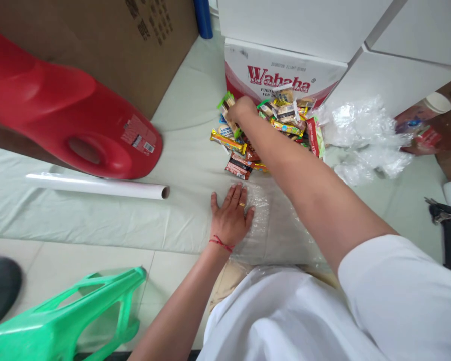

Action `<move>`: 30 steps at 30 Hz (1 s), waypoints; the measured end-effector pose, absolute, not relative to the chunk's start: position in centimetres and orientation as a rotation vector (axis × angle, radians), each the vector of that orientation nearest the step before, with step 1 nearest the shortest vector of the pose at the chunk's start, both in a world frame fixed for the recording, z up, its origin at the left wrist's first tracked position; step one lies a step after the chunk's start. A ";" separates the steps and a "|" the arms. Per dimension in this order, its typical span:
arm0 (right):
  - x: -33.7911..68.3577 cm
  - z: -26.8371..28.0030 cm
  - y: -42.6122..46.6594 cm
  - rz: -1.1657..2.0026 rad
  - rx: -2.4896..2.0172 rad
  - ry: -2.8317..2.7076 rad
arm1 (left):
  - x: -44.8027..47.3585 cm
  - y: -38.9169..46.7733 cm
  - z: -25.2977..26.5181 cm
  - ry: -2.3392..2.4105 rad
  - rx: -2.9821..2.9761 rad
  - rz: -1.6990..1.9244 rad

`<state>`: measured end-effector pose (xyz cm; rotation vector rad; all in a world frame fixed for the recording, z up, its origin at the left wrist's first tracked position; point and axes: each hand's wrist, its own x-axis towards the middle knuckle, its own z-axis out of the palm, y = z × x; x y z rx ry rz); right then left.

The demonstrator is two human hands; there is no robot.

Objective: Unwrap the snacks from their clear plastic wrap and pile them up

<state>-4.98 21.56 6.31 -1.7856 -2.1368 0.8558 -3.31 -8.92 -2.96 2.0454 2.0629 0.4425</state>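
My left hand lies flat with spread fingers on a clear plastic film, which stretches over the cloth in front of me. Whether the film is a sheet or a bag I cannot tell. Farther off, my right hand closes its fingers on a green-ended snack packet at the left of a heap of small wrapped snacks. Some of the fingertips are hidden. Close by in the heap are a yellow snack bar, a dark red packet and a red-and-green packet.
A Wahaha carton stands behind the heap, with crumpled clear plastic to its right. Leftward are a large red jug, a white roll and a cardboard box. A green stool and keys flank me.
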 end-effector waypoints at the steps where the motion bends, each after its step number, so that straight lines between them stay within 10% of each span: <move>1: -4.1 7.1 21.1 0.850 -1.734 -2.151 | -3.3 -8.9 -3.0 2.068 2.048 0.443; 7: 12.0 11.5 14.1 0.581 -1.232 -2.347 | -3.3 -9.0 -3.1 2.058 2.029 0.497; 15: 35.2 5.0 1.7 0.339 -1.984 -2.211 | -3.2 -8.9 -3.3 2.056 2.039 0.499; 23: 36.4 3.6 -1.0 0.428 -1.940 -2.187 | -3.1 -8.6 -3.2 2.084 2.039 0.406; 30: 26.9 7.3 1.5 1.101 -0.840 -2.627 | -3.1 -8.6 -3.1 2.107 2.035 0.355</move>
